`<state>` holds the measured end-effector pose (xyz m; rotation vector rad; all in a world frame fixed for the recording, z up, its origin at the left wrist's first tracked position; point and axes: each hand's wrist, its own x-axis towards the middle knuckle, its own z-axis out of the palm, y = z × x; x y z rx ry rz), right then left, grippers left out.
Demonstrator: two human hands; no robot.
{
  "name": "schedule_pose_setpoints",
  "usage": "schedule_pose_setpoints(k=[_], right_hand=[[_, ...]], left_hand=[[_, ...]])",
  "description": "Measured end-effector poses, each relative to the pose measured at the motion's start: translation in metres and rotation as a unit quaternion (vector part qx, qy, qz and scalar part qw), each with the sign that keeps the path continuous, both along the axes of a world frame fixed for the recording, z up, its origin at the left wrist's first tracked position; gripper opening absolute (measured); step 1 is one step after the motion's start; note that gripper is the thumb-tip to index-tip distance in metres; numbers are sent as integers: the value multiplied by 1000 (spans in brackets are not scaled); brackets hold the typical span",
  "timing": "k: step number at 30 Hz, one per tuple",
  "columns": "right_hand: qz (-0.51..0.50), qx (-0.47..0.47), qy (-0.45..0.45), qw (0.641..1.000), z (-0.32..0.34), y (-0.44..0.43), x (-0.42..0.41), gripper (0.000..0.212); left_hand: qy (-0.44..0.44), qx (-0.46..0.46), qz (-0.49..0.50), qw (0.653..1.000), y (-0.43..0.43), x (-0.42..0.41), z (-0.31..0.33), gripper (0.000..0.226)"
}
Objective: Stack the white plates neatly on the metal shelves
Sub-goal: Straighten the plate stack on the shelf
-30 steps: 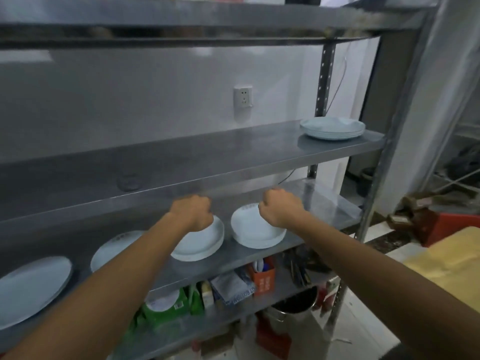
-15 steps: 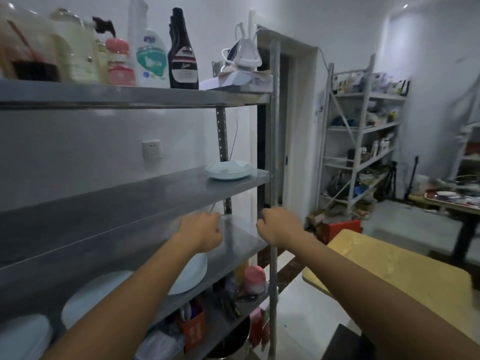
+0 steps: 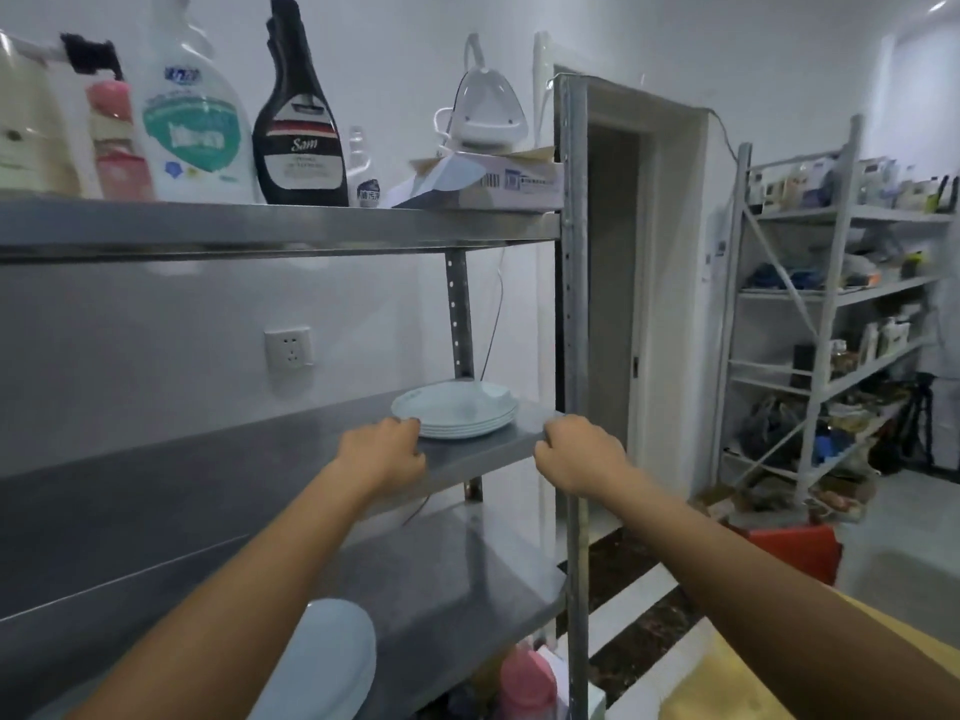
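Note:
A stack of white plates (image 3: 457,410) rests at the right end of the middle metal shelf (image 3: 234,470). My left hand (image 3: 382,452) is just left of the stack, fingers curled, fingertips at the stack's near-left rim. My right hand (image 3: 579,452) hovers at the shelf's right front corner in front of the upright post (image 3: 571,304), fingers curled with no plate in them. One more white plate (image 3: 332,662) lies on the lower shelf (image 3: 457,574) beneath my left forearm, partly hidden by it.
The top shelf holds several bottles (image 3: 298,127) and an iron (image 3: 485,109) on a cardboard box. A wall socket (image 3: 288,348) sits behind the shelves. A doorway (image 3: 613,304), a second rack (image 3: 831,330), a red crate (image 3: 795,556) and a yellow tabletop (image 3: 727,678) lie to the right.
The view has swung up and to the right. Both hands have risen from the lower shelf's level to the middle shelf and now sit either side of the plate stack.

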<state>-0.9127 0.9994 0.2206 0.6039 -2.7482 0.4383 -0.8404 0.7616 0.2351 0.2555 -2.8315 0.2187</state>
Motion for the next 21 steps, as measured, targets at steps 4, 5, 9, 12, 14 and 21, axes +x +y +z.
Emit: schedule_pose_setpoints(k=[4,5,9,12,14,21], right_hand=[[41,20,10,999,18,-22,-75,34],[44,26,-1,999,23,-31,-90,36],[68,46,-40,996,23,-63,-139,33],[81,15,-42,996,14,-75,-163,28],[70,-5,-49,996,9,-83,-181,20],[57,-30,-127,990,5,-90,-225,33]], left_hand=[[-36,34,73,996,-19,-48,9,38],[-45,35,88,994,-26,-57,10,40],[3,11,95,995,-61,-86,6,35],[27,4,109,994,-82,-109,0,41],[29,20,117,993,-88,-129,-5,44],[-17,71,130,989,-87,-175,-21,48]])
